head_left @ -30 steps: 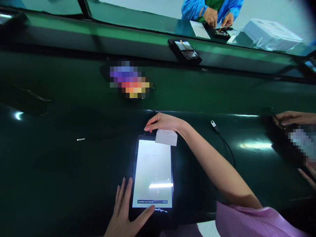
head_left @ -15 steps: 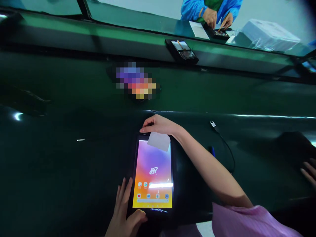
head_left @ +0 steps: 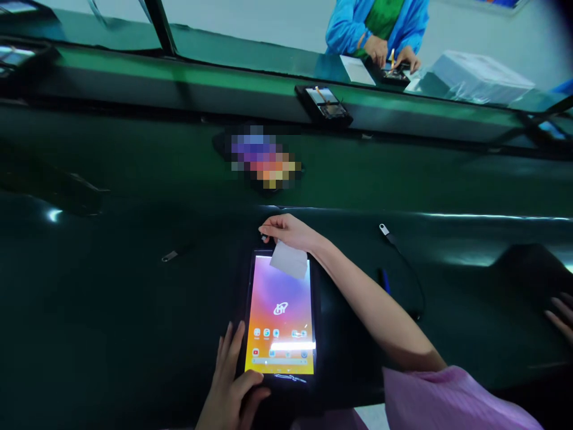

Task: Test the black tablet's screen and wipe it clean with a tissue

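Note:
A tablet [head_left: 284, 286] with a lit purple-to-yellow home screen lies on the dark table before me. My left hand [head_left: 230, 370] holds its lower left corner, fingers along the side and thumb on the bottom bezel. Just above the tablet's top edge, my right hand [head_left: 284, 230] pinches a small dark piece with a pale tip [head_left: 264, 237], too small to name surely. A white paper slip [head_left: 290, 260] covers part of the screen's upper right, below my right palm. To the left lies a small metal USB stick [head_left: 170, 256].
Right of my forearm lie a short cable with a metal USB end [head_left: 384, 229] and a blue object [head_left: 385, 282]. A blurred, pixelated device [head_left: 266, 158] lies farther back. An opened device [head_left: 324, 106] sits on the ledge. Across, a co-worker's hands [head_left: 378, 51] handle another device; other fingers [head_left: 561, 313] show at right.
My right hand has lifted slightly from the tablet's top edge, and a small piece now shows between its fingertips. My left hand stays at the lower corner. The view has shifted slightly.

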Available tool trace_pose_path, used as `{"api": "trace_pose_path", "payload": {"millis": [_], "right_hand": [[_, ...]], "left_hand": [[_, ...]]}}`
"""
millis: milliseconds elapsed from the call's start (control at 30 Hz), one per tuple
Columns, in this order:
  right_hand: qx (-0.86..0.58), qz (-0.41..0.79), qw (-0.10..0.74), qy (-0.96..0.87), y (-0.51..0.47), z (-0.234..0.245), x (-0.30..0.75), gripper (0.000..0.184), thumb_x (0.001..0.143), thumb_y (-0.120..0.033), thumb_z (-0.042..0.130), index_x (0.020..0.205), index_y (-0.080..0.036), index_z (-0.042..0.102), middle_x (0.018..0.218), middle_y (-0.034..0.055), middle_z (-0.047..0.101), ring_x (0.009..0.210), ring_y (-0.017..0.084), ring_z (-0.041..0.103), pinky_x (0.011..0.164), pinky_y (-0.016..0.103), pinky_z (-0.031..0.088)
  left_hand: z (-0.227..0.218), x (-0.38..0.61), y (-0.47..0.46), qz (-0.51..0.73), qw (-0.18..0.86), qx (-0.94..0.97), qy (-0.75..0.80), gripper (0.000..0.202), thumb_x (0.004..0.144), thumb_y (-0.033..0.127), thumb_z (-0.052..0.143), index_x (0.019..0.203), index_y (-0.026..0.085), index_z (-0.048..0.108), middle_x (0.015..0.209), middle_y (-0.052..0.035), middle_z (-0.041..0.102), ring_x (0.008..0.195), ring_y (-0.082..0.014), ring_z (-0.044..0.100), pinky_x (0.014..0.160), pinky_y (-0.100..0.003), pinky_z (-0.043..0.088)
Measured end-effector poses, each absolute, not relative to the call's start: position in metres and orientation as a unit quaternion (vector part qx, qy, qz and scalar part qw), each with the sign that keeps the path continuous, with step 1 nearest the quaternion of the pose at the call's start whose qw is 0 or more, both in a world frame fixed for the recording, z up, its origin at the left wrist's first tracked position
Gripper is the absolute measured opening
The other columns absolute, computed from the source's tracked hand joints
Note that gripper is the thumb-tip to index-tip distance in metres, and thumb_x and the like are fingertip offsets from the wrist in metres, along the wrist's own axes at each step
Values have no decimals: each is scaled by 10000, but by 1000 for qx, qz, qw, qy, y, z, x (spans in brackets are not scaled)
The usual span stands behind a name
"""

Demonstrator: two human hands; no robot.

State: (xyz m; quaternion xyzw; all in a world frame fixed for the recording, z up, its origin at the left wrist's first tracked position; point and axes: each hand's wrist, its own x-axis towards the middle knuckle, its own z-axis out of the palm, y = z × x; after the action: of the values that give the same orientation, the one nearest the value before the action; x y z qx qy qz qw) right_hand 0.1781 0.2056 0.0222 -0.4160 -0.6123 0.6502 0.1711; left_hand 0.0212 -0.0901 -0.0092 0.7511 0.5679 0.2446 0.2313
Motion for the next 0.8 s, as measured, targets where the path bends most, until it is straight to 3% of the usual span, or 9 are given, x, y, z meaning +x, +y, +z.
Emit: {"api": "trace_pose_path", "payload": {"millis": [100,167,233,267,367,467,633,700,800], "right_hand": [[-410,635,216,-618,202,32,180,582,717,-695,709,799,-137,565,707,23,617,516,63,387,490,196,282],[-405,615,254,-627,195,47,189,634,715,-765,667,816,-151,545,716,23,611,508,65,378,484,198,287],[-404,587,293,-637,182,68,206,654,739,-800,635,847,-162,537,720,20,603,497,67,361,472,200,282],[-406,571,313,-641,173,80,218,641,766,-793,627,860,-165,540,723,20,597,495,69,355,467,201,278],[-427,495,375,-657,139,108,259,490,895,-656,618,863,-168,580,714,17,561,520,81,376,476,203,292],[-482,334,417,-694,99,116,295,315,989,-484,567,901,-190,641,745,31,590,553,107,472,493,207,373],[-536,180,361,-741,34,70,323,147,1004,-339,549,988,-230,646,860,45,676,723,165,684,634,216,556],[-542,168,327,-756,11,41,329,170,1017,-340,515,975,-237,643,883,47,686,766,181,715,696,231,593],[-549,175,283,-767,-19,3,335,183,1023,-340,525,990,-253,682,974,51,699,866,183,735,754,207,609]], "left_hand": [[-12,10,-88,271,165,785,531,163,1042,384,415,1029,232,473,1675,-43,73,1524,-394,36,1133,-745,273],[-9,1,-71,290,112,839,446,325,1038,501,390,1182,225,485,1636,-30,263,1521,-379,74,1218,-656,26],[-2,-8,-39,250,108,889,369,568,1017,565,428,1423,170,376,1486,-52,514,1518,-329,127,1223,-572,-94],[2,-11,-18,215,128,907,339,659,1000,550,482,1486,140,309,1474,-57,527,1525,-323,88,1219,-550,-118],[18,-15,54,261,117,887,363,622,958,580,570,1416,201,383,1501,-60,498,1528,-317,83,1235,-526,-68],[32,-13,105,350,117,832,415,420,997,405,540,1330,191,398,1561,-160,386,1524,-364,86,1208,-647,25],[31,-4,110,521,232,698,432,365,1030,384,432,1330,231,292,1616,-178,224,1535,-296,73,1223,-622,96],[25,1,114,565,314,610,457,444,1019,444,456,1358,211,291,1605,-183,225,1516,-323,159,1218,-613,158],[25,13,155,584,440,425,534,542,1003,434,518,1443,182,328,1490,-180,403,1387,-345,407,1140,-600,345]]}}
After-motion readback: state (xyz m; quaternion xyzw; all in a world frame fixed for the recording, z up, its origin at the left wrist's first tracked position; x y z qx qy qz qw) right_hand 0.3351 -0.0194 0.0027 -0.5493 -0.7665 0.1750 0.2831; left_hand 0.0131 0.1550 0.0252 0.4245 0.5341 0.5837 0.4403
